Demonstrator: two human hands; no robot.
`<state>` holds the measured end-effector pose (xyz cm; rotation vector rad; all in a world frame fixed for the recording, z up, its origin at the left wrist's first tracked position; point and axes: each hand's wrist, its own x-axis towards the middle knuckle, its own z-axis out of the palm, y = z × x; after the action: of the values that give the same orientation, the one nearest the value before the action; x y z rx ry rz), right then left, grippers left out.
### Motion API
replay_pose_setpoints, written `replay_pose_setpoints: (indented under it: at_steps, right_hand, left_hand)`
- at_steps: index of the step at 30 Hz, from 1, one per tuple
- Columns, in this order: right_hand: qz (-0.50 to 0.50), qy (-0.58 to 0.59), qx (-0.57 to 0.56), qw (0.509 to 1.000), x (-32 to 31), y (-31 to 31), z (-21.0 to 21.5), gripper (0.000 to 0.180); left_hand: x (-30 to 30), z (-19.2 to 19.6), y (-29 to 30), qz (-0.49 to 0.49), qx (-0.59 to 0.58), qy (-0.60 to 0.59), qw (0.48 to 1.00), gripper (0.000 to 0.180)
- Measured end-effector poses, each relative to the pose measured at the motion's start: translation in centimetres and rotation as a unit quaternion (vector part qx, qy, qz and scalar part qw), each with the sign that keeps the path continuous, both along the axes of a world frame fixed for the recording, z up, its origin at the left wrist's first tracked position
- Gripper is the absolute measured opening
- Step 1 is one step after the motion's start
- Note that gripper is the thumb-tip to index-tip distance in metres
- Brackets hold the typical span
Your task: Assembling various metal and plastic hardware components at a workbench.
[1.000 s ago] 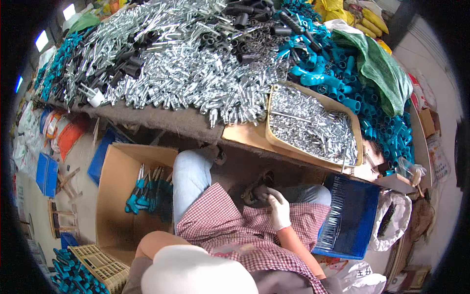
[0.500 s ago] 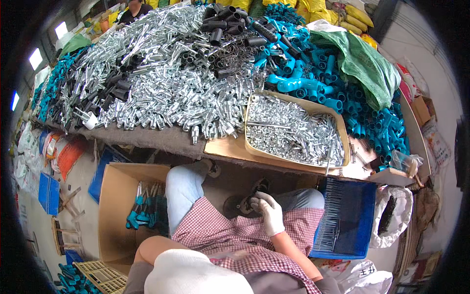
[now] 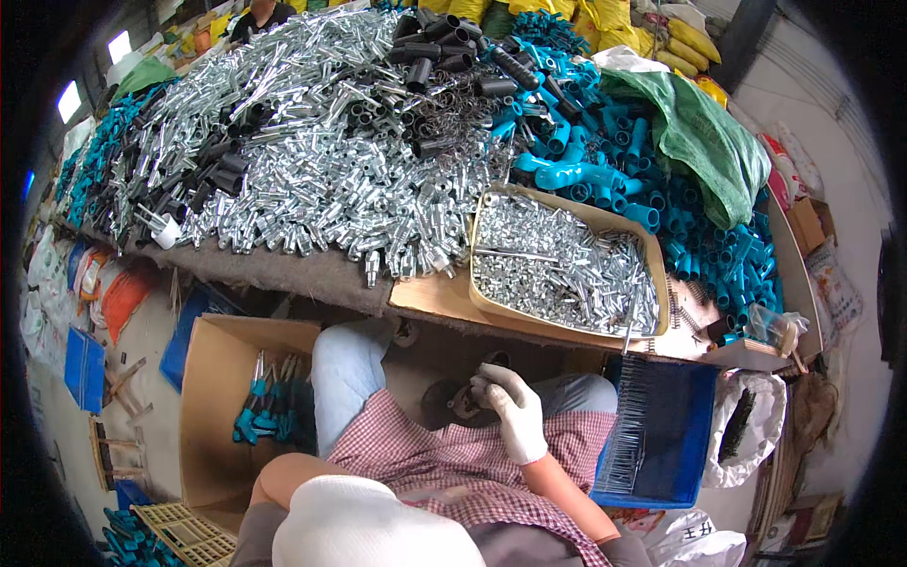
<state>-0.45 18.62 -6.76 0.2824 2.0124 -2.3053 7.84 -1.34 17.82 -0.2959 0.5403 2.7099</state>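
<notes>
My right hand (image 3: 515,413), in a white glove, hovers above my lap between my knees. Its fingers curl in toward the thumb, and whatever they may hold cannot be made out. Close to the camera at the bottom edge, my left hand (image 3: 373,524) shows as a large white gloved shape, its fingers hidden. Over my legs lies a red-and-white checked apron (image 3: 406,439). A cardboard box (image 3: 213,397) by my left knee holds several teal-handled tools (image 3: 269,411) with metal shafts. Beside my right knee, a blue crate (image 3: 666,425) contains many thin metal rods (image 3: 624,430).
The bench ahead bears heaped metal fittings (image 3: 331,189), black tubes (image 3: 435,47) and teal plastic housings (image 3: 567,175). A cream tray (image 3: 477,283) of small metal parts sits at its front edge. Right of the crate stands a white sack (image 3: 761,454). A person (image 3: 265,17) is at the far left.
The view has shifted slightly, so the bench and boxes sit a little farther left. My right hand has moved slightly left, its fingers still curled. The left hand stays near the camera.
</notes>
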Motion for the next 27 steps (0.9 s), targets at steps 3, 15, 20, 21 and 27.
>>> replay_pose_setpoints:
  at_steps: [3, 15, 20, 21, 27]
  right_hand:
    - [0.007, 0.004, -0.005, 1.0, 0.0, -0.3, 0.2, 0.041]
    - [0.021, 0.028, -0.005, 0.999, -0.3, 0.1, 1.9, 0.043]
    - [0.029, 0.034, 0.005, 0.999, -0.1, -0.1, 2.4, 0.042]
    - [0.031, 0.031, 0.005, 0.999, -0.1, -0.2, 2.6, 0.042]
    - [0.027, 0.028, 0.003, 0.999, 0.3, -0.4, 3.2, 0.042]
  left_hand:
    - [-2.2, 1.1, 0.7, 0.005, -0.092, 0.187, 0.978, 0.024]
    - [-5.2, -3.6, -0.8, -0.252, 0.283, 0.277, 0.883, 0.02]
    - [-7.0, -3.4, 0.2, -0.156, 0.221, 0.434, 0.859, 0.019]
    - [-7.2, -3.3, 0.5, -0.132, 0.204, 0.472, 0.848, 0.019]
    - [-8.7, -2.7, 1.7, 0.011, 0.095, 0.664, 0.741, 0.022]
